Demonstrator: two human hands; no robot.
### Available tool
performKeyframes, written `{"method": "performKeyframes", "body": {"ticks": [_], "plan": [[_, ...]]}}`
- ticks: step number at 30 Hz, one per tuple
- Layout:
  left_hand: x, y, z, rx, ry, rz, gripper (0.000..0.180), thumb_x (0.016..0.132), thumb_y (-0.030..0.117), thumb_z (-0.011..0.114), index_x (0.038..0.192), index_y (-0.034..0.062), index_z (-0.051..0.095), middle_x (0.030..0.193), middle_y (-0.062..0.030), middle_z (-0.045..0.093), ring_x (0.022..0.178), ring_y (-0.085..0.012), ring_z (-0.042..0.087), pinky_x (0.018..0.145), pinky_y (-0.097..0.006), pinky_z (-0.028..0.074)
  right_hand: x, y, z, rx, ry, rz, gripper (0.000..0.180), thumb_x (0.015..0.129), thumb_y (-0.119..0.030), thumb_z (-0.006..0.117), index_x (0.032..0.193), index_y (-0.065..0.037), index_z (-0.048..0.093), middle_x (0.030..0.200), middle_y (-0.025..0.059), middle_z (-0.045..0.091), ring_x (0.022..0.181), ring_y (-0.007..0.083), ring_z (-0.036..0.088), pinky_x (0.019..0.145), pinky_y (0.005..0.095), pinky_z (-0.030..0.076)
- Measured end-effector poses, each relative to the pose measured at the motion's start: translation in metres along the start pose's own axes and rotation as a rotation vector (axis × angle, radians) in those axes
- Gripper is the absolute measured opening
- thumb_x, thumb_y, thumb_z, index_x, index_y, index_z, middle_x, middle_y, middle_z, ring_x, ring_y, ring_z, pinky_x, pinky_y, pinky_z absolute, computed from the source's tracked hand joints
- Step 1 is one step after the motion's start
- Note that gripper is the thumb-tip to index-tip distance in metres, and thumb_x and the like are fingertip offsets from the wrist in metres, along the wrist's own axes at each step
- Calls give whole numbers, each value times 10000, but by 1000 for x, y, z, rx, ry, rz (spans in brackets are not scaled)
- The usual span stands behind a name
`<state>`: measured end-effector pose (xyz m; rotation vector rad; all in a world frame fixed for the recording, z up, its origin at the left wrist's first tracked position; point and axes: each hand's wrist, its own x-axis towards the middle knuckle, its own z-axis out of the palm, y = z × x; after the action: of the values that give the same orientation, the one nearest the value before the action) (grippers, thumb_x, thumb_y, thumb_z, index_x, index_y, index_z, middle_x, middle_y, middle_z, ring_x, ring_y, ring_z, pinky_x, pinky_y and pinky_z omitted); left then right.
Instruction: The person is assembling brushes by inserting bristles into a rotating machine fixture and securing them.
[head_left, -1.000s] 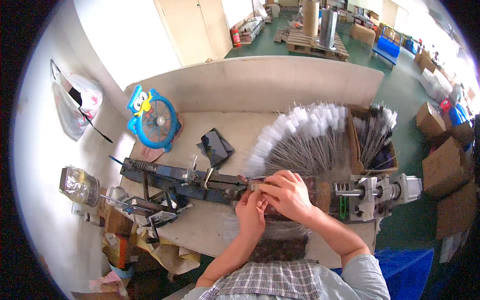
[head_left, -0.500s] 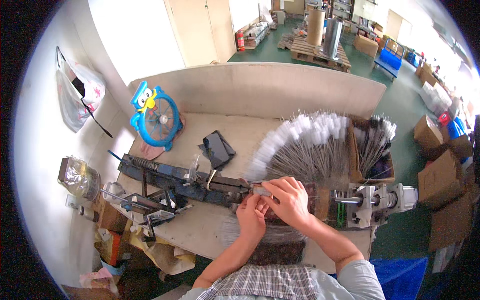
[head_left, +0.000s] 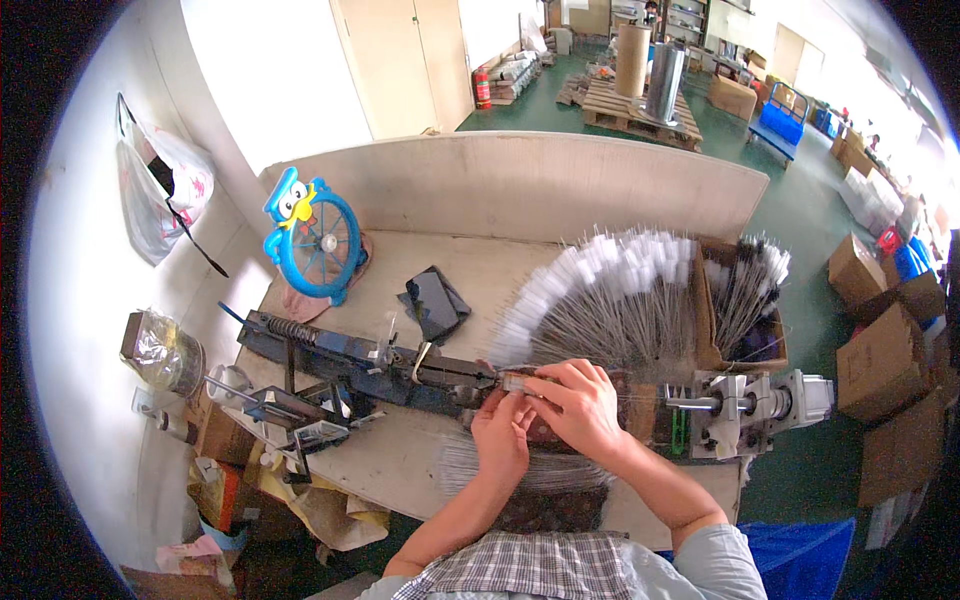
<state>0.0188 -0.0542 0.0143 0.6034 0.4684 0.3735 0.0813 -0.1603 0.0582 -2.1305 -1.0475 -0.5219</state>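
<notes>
At the middle of the bench my right hand [head_left: 582,402] is closed, its fingertips on a small pale piece [head_left: 514,382] that looks like a tuft of bristles. Just below it, my left hand [head_left: 500,436] has thumb and fingers pinched together; what lies between them is hidden. Both hands meet at the right end of a long dark metal bar fixture [head_left: 455,367]. Thin wires [head_left: 645,398] run from beside the right hand toward a motor-driven spindle [head_left: 700,402]. A bundle of thin wires [head_left: 470,465] lies under my forearms.
Many white-tipped wire brushes [head_left: 600,290] fan out behind my hands, beside a cardboard box [head_left: 708,325] of dark-tipped ones. A blue toy-shaped fan [head_left: 325,243] and a dark phone-like slab [head_left: 437,302] sit at the back left. A low board [head_left: 540,180] edges the bench.
Both hands stay at the bar's end. The fingers have shifted slightly around the pale piece, and less of it shows. The whole view has tilted a little.
</notes>
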Motion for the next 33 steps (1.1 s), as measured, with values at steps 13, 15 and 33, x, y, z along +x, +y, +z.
{"method": "performKeyframes", "body": {"ticks": [13,15,33], "plan": [[1,1,-2,36,-48,7,140,863,109,543,974,25,557,937,-79,617,855,-184,605,814,-313,482,2,0,-17,-80,-57,13,216,668,-181,707,871,-111,676,870,13,617,856,203,564,739,339,433],[0,2,-1,60,-42,20,189,879,182,532,989,30,555,932,-83,612,863,-201,599,827,-336,477,-2,3,-16,-167,-107,11,193,675,-172,698,855,-109,672,845,13,612,859,201,558,751,338,427],[-21,4,-16,362,-67,-144,427,944,296,457,1277,30,421,1237,-93,512,1065,-191,540,894,-326,425,-33,-2,-48,114,-179,101,124,732,-125,674,839,-61,669,784,78,649,738,250,608,661,335,498]]}}
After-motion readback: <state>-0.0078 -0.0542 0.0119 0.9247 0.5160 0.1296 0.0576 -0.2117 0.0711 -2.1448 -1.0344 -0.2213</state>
